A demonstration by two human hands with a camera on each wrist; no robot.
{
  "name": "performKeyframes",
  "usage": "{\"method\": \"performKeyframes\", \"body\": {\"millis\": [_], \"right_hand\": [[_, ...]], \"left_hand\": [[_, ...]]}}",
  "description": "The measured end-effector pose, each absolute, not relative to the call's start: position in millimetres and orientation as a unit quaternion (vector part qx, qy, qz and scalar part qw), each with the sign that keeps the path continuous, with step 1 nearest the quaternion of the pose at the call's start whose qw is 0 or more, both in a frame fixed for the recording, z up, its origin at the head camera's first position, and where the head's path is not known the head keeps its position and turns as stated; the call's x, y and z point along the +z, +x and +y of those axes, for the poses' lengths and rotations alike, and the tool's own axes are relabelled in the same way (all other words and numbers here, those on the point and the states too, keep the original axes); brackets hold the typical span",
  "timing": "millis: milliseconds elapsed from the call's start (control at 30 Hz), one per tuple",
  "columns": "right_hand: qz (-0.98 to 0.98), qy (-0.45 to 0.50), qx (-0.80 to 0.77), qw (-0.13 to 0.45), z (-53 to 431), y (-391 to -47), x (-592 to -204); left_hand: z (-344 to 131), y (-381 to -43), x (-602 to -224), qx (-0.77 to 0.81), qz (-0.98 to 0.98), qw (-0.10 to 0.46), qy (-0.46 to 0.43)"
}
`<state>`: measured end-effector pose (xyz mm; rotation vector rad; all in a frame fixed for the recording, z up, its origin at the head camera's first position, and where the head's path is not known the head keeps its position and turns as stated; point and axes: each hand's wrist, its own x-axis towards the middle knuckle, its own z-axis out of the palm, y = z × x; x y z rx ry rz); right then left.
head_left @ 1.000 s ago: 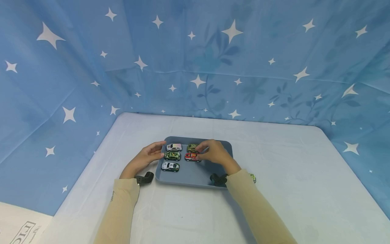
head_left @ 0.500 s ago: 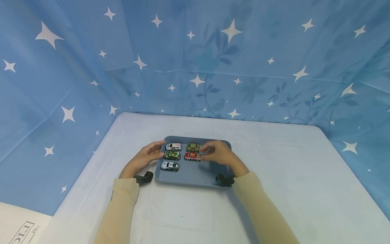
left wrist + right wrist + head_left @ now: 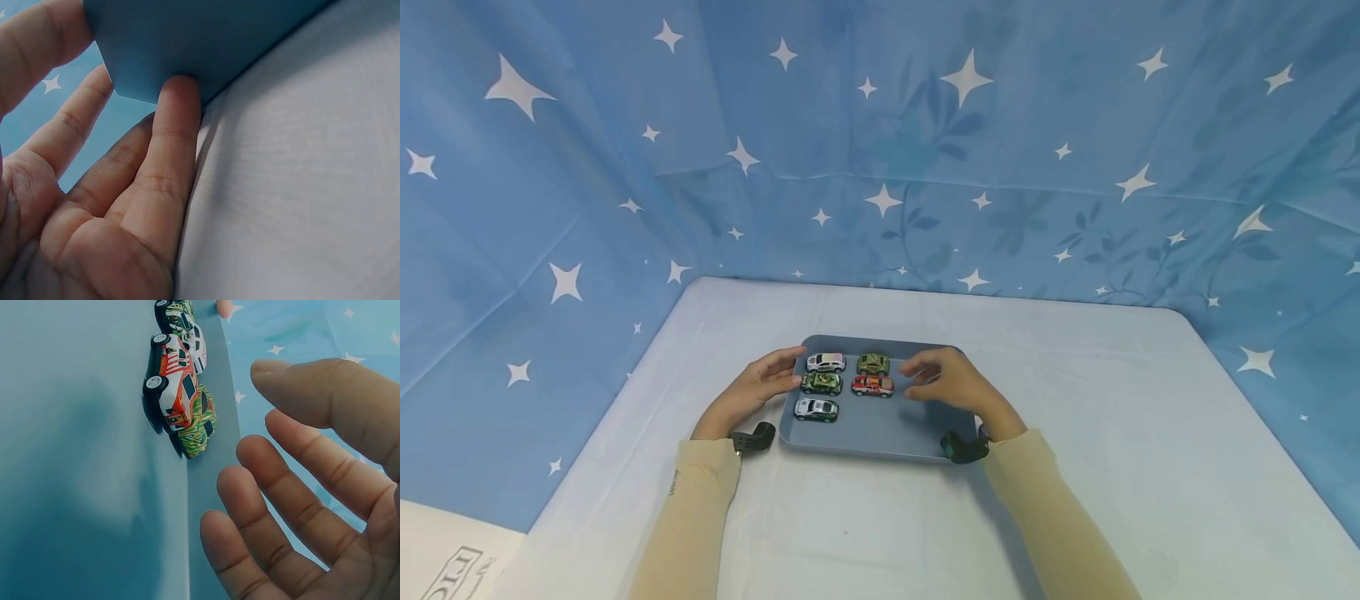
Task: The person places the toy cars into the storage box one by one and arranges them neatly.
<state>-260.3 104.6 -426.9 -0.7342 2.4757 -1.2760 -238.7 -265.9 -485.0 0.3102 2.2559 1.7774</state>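
Several toy cars sit on a grey-blue tray (image 3: 880,437). The left column holds a white-pink car (image 3: 826,362), a green camouflage car (image 3: 822,383) and a white-green car (image 3: 816,410). To their right are an olive-green car (image 3: 873,364) and a red-white car (image 3: 872,386), close together. My left hand (image 3: 752,390) rests at the tray's left edge; its fairly straight fingers (image 3: 178,119) touch the outer wall. Over the tray, just right of the red-white car, my right hand (image 3: 953,379) holds nothing, thumb and fingers apart and slightly bent.
The tray lies on a white-covered table (image 3: 1112,417). A blue star-patterned curtain (image 3: 1037,150) hangs behind and at the left. My right sleeve (image 3: 1052,508) covers part of the table right of the tray. Printed pale material (image 3: 460,550) shows at bottom left.
My right hand has let go of the red-white car and drawn back to the right, its fingers spreading. The red-white car stays beside the olive-green one. My left hand has hardly moved.
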Motion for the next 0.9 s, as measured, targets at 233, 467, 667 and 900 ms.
{"method": "performKeyframes", "body": {"millis": [233,467,667,900], "right_hand": [[0.851,-0.256,-0.441,0.127,110,-258,-426],[0.847,-0.268,-0.44,0.128,118,-256,-428],[0.842,-0.277,-0.445,0.125,125,-252,-427],[0.839,-0.287,-0.449,0.114,135,-245,-425]], "left_hand": [[-266,-240,-485,0.612,0.773,0.123,0.112],[-266,-241,-487,0.611,0.774,0.121,0.113],[-267,-241,-488,0.609,0.776,0.122,0.111],[-267,-240,-486,0.608,0.776,0.123,0.111]]}}
